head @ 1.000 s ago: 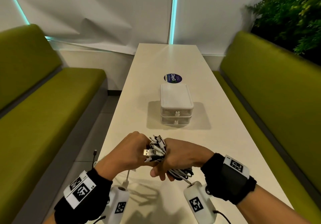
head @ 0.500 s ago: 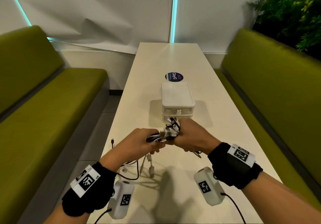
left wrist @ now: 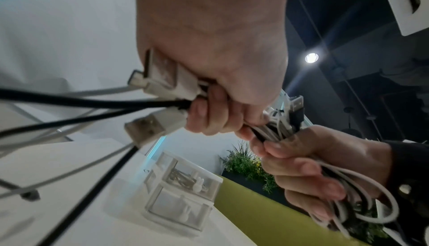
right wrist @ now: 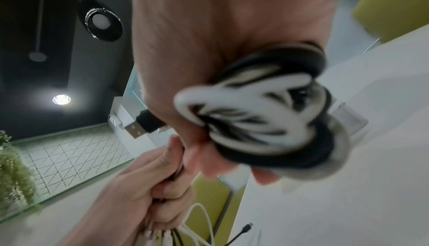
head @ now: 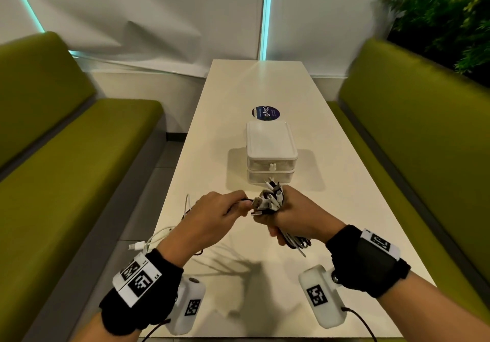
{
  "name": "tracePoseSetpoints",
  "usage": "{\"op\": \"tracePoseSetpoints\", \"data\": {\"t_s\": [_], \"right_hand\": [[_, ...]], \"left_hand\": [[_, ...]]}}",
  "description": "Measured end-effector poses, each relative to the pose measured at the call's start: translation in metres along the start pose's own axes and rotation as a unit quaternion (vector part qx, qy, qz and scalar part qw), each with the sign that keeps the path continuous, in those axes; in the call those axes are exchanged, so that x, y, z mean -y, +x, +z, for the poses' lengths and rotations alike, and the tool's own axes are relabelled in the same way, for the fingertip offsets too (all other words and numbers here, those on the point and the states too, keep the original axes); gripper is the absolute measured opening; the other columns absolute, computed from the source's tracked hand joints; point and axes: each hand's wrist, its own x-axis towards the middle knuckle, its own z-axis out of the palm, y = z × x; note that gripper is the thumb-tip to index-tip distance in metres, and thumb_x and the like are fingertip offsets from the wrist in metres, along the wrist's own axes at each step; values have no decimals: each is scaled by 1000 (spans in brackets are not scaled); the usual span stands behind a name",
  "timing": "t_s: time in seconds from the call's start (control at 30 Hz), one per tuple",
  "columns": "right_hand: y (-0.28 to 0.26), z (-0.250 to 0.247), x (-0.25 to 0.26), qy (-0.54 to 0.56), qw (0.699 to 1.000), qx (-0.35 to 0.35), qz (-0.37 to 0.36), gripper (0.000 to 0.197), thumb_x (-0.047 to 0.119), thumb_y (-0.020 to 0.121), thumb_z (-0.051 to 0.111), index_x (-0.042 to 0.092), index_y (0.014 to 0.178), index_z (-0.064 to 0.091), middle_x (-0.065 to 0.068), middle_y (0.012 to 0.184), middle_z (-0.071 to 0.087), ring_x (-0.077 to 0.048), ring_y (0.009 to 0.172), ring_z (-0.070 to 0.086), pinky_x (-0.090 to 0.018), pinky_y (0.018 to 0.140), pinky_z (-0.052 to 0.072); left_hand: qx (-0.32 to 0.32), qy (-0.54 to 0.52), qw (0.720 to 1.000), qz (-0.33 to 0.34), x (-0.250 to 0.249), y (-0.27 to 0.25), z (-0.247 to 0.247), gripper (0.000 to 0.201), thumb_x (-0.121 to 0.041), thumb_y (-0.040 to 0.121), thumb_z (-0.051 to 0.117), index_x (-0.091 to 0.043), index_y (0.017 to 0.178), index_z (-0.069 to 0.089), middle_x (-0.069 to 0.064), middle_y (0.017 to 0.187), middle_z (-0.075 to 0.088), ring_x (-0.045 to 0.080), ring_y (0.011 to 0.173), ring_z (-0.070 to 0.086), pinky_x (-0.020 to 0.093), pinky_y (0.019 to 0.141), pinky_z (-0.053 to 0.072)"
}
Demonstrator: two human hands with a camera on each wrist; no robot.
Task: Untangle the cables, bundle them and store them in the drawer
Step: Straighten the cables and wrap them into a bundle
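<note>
My right hand (head: 294,218) grips a folded bundle of white and black cables (head: 270,199) above the table, plug ends sticking up and loops (head: 298,243) hanging below the fist. In the right wrist view the loops (right wrist: 267,114) fill the palm. My left hand (head: 212,219) pinches loose cable strands beside the bundle; the left wrist view shows white USB plugs (left wrist: 162,77) and black cords (left wrist: 92,103) held in its curled fingers. Slack cable (head: 148,243) trails off the table's left edge. The white two-drawer box (head: 270,145) stands shut just beyond my hands.
A round dark sticker (head: 265,113) lies on the long cream table (head: 344,209) behind the box. Green benches (head: 66,169) flank the table on both sides, with a plant (head: 445,15) at the back right.
Both hands have moved forward and up toward the drawer box with the cables. The left hand has drawn apart from the bundle, and more slack cable now trails at the left.
</note>
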Motion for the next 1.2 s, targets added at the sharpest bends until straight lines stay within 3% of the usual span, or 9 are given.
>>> {"op": "tracePoseSetpoints", "data": {"t_s": [0.1, 0.3, 0.5, 0.57, 0.67, 0.77, 0.83, 1.0, 1.2], "right_hand": [[-1, -2, -3, 37, 998, -43, -2, 35, 15, 91, 64, 31, 60, 61, -2, 43, 50, -19, 33, 49, -26, 42, 42], [3, 5, -2, 212, 972, -101, -15, 15, 28, 88, 69, 13, 91, 69, -7, 51, 50, -28, 46, 56, -31, 45, 45], [8, 26, 0, 243, 953, -168, -73, 20, 25, 87, 68, 15, 104, 71, -4, 97, 74, -13, 95, 68, -37, 91, 51], [8, 27, 0, 301, 939, -157, -59, 38, 28, 83, 68, 20, 119, 64, 3, 108, 73, -10, 107, 65, -41, 101, 48], [7, 24, -3, 356, 926, -122, -36, 53, 33, 79, 70, 27, 130, 58, 8, 120, 68, -6, 115, 61, -46, 106, 44], [5, 23, -1, 344, 935, -79, -28, 51, 32, 80, 74, 24, 129, 60, 4, 129, 64, -9, 121, 58, -41, 108, 41], [3, 23, 1, 333, 940, -70, -23, 53, 32, 78, 72, 20, 128, 60, 3, 128, 64, -11, 121, 58, -39, 108, 42], [5, 23, 2, 349, 932, -100, 1, 49, 33, 75, 74, 13, 119, 67, 0, 120, 69, -16, 114, 63, -50, 103, 45], [5, 31, -2, 388, 912, -132, -3, 48, 25, 75, 77, 12, 119, 66, -2, 125, 66, -15, 119, 61, -49, 106, 43]], "left_hand": [[1, -38, 999, -29, 3, 0, -2, 46, -68, 87, 42, -25, 78, 57, -4, 54, 49, 9, 50, 45, 26, 51, 33], [-37, -245, 963, -109, -8, -4, -1, 56, -71, 85, 43, -19, 74, 60, -6, 52, 48, 27, 54, 57, 33, 55, 41], [-94, -399, 900, -148, -40, -3, 20, 46, -61, 89, 36, -25, 70, 57, -5, 60, 32, 12, 52, 29, 30, 49, 26], [-84, -400, 901, -147, -46, -2, 20, 47, -61, 91, 32, -31, 68, 61, -5, 58, 31, 12, 51, 28, 31, 49, 23], [-33, -357, 921, -154, -50, 1, 21, 65, -64, 95, 29, -8, 85, 61, -8, 52, 42, 15, 46, 37, 29, 48, 29], [-11, -309, 941, -140, -51, 1, 24, 45, -50, 101, 31, -24, 102, 69, -5, 83, 72, 9, 73, 69, 26, 65, 54], [-19, -300, 946, -120, -52, 1, 25, 34, -36, 104, 32, -35, 104, 66, -7, 96, 72, -2, 85, 68, 23, 78, 56], [-13, -219, 970, -100, -55, 8, 19, 39, -26, 105, 29, -20, 111, 66, 7, 103, 72, 18, 91, 68, 42, 84, 53], [0, -257, 961, -103, -58, 8, 19, 42, -41, 104, 26, -26, 121, 61, 0, 124, 65, 7, 111, 61, 26, 97, 47]]}}
